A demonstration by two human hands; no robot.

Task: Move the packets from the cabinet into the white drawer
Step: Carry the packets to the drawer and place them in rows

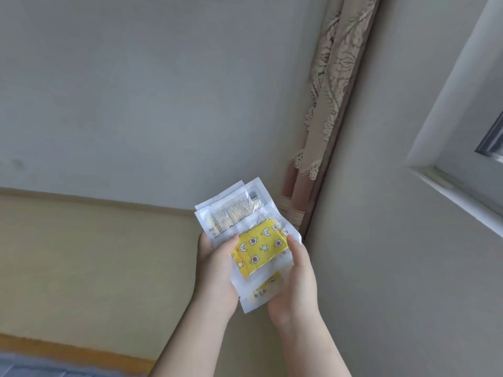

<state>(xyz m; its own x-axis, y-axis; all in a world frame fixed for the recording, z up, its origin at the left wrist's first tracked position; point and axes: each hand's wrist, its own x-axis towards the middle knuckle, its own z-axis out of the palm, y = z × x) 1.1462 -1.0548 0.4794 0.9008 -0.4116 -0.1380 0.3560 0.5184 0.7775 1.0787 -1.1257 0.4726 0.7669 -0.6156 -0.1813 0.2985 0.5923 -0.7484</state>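
Two hands hold the packets [258,246] low and just left of the curtain [326,104]. The left hand [215,270] pinches the stack's left edge, thumb on its face. The right hand [295,292] grips the right edge the same way. The other fingers of both hands are hidden behind. Four packets can be counted: one with yellow print nearest, one with a yellow star-and-moon pattern on top, and two white behind. The stack fans away from the person. The patterned packet's long axis runs lower left to upper right. One wall [136,91] is left of the curtain and one window frame [446,118] is right of it.

A beige curtain [328,104] with a raised floral pattern hangs in the room's corner. Left of it, a plain pale grey wall [136,91] meets a tan surface [89,254] below. Right of it sits a white window frame [446,137].
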